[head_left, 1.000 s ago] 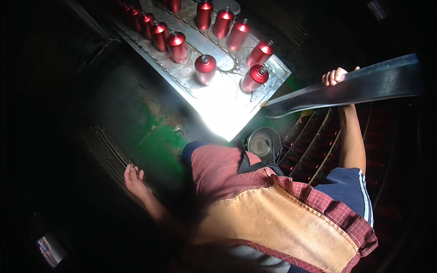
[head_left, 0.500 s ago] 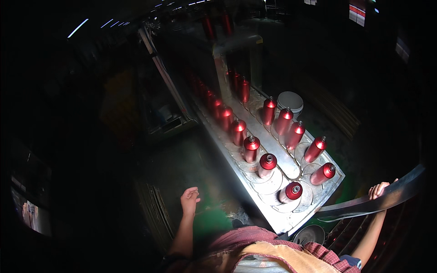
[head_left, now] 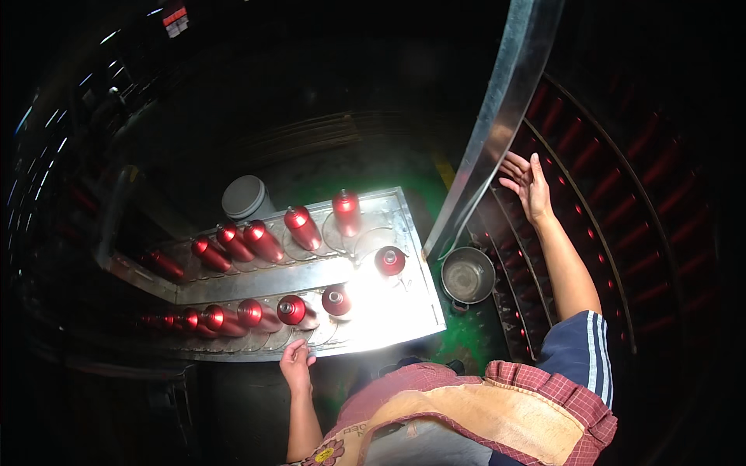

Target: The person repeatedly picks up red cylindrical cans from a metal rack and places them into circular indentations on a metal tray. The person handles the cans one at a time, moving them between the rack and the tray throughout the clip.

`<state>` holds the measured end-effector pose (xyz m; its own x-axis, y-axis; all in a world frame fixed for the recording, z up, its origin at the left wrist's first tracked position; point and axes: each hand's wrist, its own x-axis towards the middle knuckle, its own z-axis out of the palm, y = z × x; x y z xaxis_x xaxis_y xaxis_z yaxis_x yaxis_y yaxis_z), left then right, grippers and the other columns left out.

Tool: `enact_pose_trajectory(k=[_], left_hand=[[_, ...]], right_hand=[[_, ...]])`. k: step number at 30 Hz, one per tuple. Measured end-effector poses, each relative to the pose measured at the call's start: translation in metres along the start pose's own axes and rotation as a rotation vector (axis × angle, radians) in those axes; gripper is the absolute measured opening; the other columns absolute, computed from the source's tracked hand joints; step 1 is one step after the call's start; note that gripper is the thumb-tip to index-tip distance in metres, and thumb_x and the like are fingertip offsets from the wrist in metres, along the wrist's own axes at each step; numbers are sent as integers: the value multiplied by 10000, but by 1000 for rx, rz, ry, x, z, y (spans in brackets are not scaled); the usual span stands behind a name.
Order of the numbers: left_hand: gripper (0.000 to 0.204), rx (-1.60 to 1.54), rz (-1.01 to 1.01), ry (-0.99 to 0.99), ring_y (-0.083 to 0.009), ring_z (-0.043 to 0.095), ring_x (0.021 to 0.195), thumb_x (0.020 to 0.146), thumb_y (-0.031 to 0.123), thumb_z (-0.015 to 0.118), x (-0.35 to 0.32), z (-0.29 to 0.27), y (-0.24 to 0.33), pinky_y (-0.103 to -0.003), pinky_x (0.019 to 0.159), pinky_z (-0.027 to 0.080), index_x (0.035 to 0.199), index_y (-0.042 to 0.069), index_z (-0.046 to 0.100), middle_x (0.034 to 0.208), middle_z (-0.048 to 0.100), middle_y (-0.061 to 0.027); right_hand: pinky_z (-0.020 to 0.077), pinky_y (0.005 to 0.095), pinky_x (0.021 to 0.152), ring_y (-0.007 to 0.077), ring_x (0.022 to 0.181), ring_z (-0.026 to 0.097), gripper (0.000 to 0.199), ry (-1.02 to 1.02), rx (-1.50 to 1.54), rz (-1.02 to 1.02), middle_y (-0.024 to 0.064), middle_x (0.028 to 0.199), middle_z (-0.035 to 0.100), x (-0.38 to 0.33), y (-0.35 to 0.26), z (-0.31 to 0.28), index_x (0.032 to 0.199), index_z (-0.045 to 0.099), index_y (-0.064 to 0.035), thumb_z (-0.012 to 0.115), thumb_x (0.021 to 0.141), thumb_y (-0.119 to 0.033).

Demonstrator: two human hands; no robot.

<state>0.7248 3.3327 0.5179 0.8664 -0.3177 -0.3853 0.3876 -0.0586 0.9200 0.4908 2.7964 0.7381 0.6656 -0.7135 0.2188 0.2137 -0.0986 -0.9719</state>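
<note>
My left hand (head_left: 297, 365) hovers at the near edge of the metal conveyor table (head_left: 396, 322), its fingers loosely bent and apart, with nothing in them. The red metal bottle (head_left: 294, 311) closest to it stands on a round plate just beyond the fingers. Up on the right, my right hand (head_left: 530, 185) has its fingers stretched out beside a slanting flat metal post (head_left: 493, 109). Whether the fingertips touch the post is unclear. More red bottles with narrow necks stand in two rows, and one red bottle (head_left: 390, 261) is at the table's right end.
Behind the table is a white lidded bucket (head_left: 245, 196). A round metal pot (head_left: 468, 276) sits on the floor off the table's right end. Shelves with rows of red bottles (head_left: 614, 202) fill the dark right side. Flat boards (head_left: 303, 136) lie further back.
My view has swung to the right, bringing the shelves into sight. My right hand has let go of the metal post and opened. The left hand is now closer to the table edge.
</note>
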Motion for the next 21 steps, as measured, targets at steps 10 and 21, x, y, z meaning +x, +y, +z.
enact_pose_trajectory(k=[10, 21], left_hand=[[153, 157, -100, -721, -80, 601, 787, 935, 50, 622, 7, 32, 33, -232, 650, 537, 1073, 7, 672, 888, 638, -17], [169, 45, 125, -1469, -89, 626, 815, 939, 5, 631, -108, 273, 84, -219, 684, 532, 1104, 8, 667, 944, 668, -17]], right_hand=[[525, 250, 829, 148, 982, 655, 482, 739, -618, -97, 120, 1124, 689, -296, -195, 74, 1253, 611, 7, 428, 1055, -393], [450, 448, 1048, 292, 1325, 440, 383, 1118, -1812, -328, 87, 1398, 483, -465, -367, 63, 1297, 611, -194, 660, 925, -268]])
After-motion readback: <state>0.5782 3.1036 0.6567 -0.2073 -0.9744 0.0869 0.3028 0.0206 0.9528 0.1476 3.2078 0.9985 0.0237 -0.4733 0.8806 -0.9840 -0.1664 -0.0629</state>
